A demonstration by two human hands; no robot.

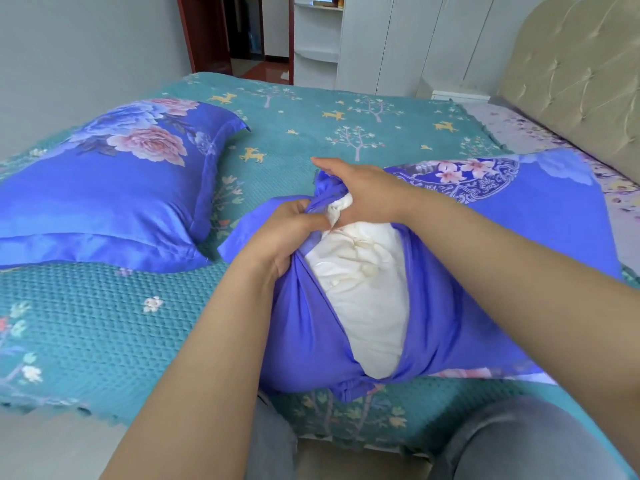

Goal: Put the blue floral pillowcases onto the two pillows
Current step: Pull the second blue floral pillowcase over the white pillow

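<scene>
- Nearest the camera, at the near edge of the bed (104,323), are the person's knees in grey trousers (512,441), with both bare forearms reaching out over them.
- The left hand (280,233) grips a bunched fold of the second pillowcase (540,220) at the far end of its opening; the fingers are curled round the blue cloth.
- The right hand (363,192) is just beside it, touching the same gathered spot. Its fingers curl down onto the bunched cloth and the white pillow corner, and it seems to pinch them, though the fingertips are hidden.
- The white pillow (363,289) lies by the near edge, towards the headboard side, partly inside that pillowcase. A long white strip shows through the gaping back opening.
- Done: one pillow. The finished pillow (114,188) lies in its blue floral case towards the foot-end side of the bed, well apart from the hands.
- Left, as I judge it: tuck in the exposed corner, draw the opening closed over the white filling, and smooth the loose, flat part of the case that trails towards the headboard (568,74).
- Count: two pillows, two blue floral pillowcases, two hands. One pillow is fully covered and one roughly half covered.
</scene>
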